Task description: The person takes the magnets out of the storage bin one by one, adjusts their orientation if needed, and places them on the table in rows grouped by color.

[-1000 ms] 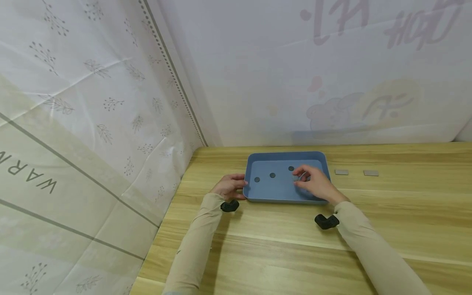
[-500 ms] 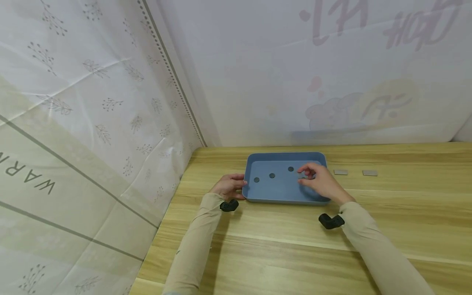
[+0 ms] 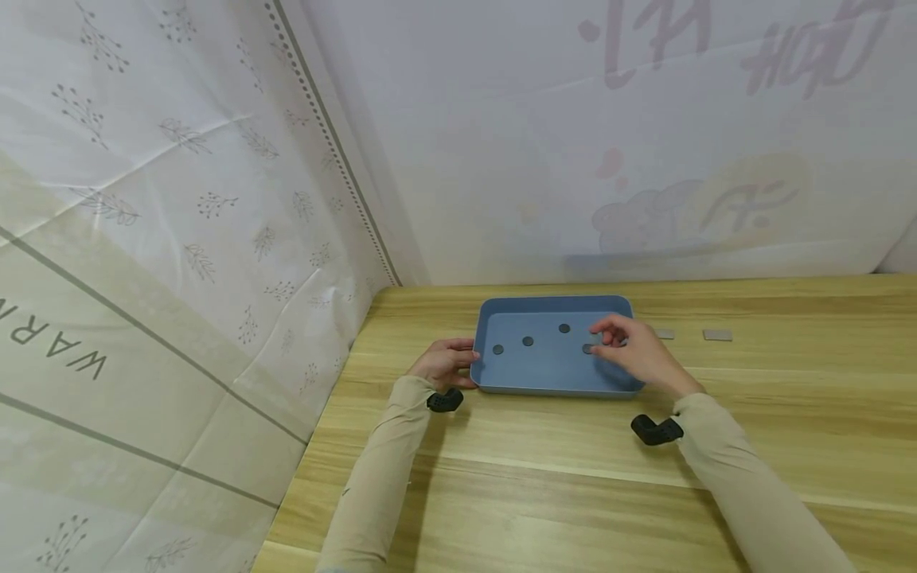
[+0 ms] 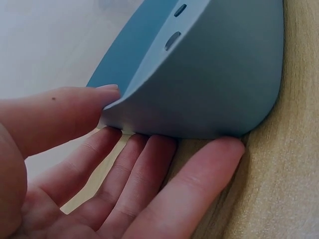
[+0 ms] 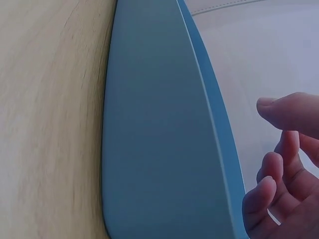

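Note:
A blue rectangular tray lies on the wooden table with several small dark round discs on its floor. Among them are a left disc, a middle one and one farther back. My left hand holds the tray's left end, its thumb at the rim and its fingertips against the outer wall low down. Over the tray's right side is my right hand, thumb and bent fingers apart with nothing between them. Just by its thumb tip lies another disc, partly covered.
Right of the tray lie two flat grey rectangular pieces, one partly behind my right hand and another farther right. A printed fabric backdrop rises behind the table and along its left side.
My right hand has drawn back to the right from the disc, which now shows on the tray floor. The left hand and the tray have stayed in place.

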Tool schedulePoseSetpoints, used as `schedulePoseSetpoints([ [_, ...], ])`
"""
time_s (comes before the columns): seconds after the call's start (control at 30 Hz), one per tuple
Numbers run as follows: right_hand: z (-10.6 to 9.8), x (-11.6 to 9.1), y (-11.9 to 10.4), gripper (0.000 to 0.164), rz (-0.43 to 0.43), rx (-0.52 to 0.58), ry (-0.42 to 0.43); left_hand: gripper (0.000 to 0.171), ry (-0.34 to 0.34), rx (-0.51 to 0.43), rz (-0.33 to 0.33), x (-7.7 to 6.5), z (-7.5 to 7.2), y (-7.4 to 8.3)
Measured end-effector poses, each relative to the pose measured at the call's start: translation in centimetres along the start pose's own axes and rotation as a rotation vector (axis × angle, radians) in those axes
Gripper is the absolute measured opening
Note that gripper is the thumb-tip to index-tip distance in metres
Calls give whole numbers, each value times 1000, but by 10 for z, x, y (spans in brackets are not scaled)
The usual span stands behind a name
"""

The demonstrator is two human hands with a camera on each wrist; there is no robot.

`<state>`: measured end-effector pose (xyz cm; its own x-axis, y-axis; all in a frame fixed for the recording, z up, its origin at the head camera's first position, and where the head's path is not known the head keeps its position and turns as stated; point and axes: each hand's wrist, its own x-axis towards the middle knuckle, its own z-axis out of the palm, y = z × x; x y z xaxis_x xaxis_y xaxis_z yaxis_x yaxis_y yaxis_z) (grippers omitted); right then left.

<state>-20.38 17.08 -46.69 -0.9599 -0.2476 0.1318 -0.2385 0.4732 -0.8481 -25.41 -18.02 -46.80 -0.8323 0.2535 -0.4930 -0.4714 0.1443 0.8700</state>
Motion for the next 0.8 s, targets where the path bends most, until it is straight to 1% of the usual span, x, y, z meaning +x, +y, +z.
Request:
schedulePoseSetpoints([
  [0.33,-10,-8,2,28,10,-23,26,46,-5,13,14,2,-1,-3],
  [0.57,-17,-12,1,29,35,-11,41,45,5,12,4,2,0,-2],
  [0.8,-25,-16,6,33,52,-51,69,45,20,8,0,0,1,-1],
])
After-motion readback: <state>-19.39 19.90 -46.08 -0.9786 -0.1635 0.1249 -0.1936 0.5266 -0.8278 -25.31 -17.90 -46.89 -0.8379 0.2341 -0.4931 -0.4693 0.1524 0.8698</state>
